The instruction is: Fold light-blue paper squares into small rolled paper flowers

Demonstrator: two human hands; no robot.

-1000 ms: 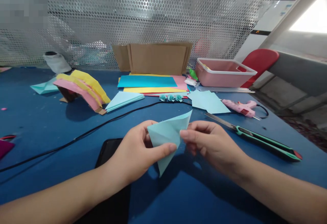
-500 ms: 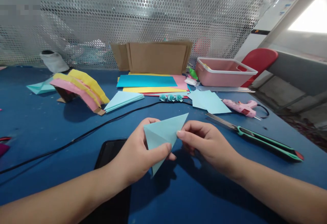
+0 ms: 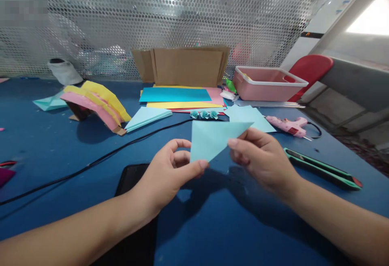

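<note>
We hold a folded pale-blue paper triangle up between both hands, above the blue table.

Our left hand pinches the triangle's lower point between thumb and forefinger, the other fingers loosely curled. Our right hand grips its right corner with thumb and fingertips, otherwise half closed. The triangle hangs clear of the table, long edge on top. A black phone lies under our left wrist, beside a black cable. Green-handled scissors lie to the right of our right hand, with a pink glue gun beyond them. Coloured sheets and a pink tub sit farther back.
</note>
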